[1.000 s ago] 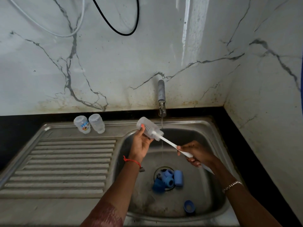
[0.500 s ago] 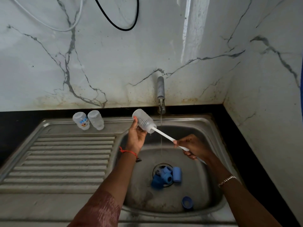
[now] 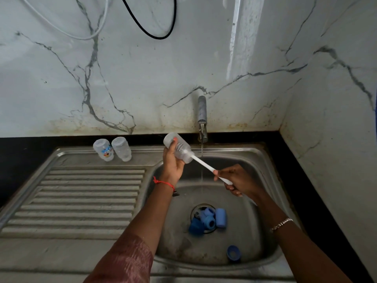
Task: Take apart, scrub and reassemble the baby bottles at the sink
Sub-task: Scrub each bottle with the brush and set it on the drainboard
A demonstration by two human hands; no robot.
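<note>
1. Two hands are at work over the sink basin point(image 3: 263, 160). The left hand point(image 3: 172, 164) has its fingers curled round a clear baby bottle point(image 3: 179, 149), held above the basin's back-left corner, just left of the tap point(image 3: 202, 111). The bottle's mouth is tilted down and to the right. Judgement: the tilt lets water run out and gives the tool a straight way in.
2. The right hand point(image 3: 238, 180) pinches the white handle of the brush point(image 3: 204, 163) near its lower end, and the bristle head sits inside the bottle. Judgement: gripping far back lets the head reach the bottle's bottom.
3. The tap is running. A thin stream point(image 3: 202, 152) falls into the basin beside the brush handle, and I cannot tell whether it touches it.
4. Bottles: three. One is in hand. A printed bottle point(image 3: 103, 150) and a plain bottle point(image 3: 121, 149) stand side by side on the back ledge above the drainboard point(image 3: 81, 201), apparently mouth-down to drain.
5. Blue parts: five, as far as I can separate them. Four make up the drain cluster point(image 3: 208, 220), and one blue cap point(image 3: 233, 252) lies apart near the front wall. All are loose, so reassembly has not started.
6. Singles: one brush, one tap, one red thread point(image 3: 163, 182) on the left wrist, one bracelet point(image 3: 281, 223) on the right.
</note>
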